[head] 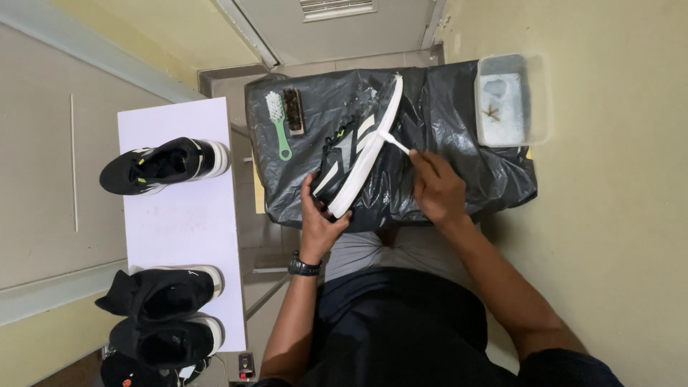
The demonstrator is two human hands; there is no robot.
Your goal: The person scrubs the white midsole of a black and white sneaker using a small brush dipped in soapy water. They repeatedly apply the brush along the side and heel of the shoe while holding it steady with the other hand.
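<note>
A black sneaker with white stripes and a white sole (356, 147) lies tilted on its side on a black plastic sheet (459, 129). My left hand (319, 215) grips its heel end from below. My right hand (437, 188) holds a thin white brush (394, 142) whose tip touches the white sole's edge. Wet foam shows on the sheet near the shoe's toe.
A green-handled brush (278, 122) and a dark wooden brush (294, 111) lie at the sheet's left. A clear tub of water (510, 100) stands at the right. On a white board (179, 215) to the left sit one black sneaker (165, 166) and a black pair (163, 315).
</note>
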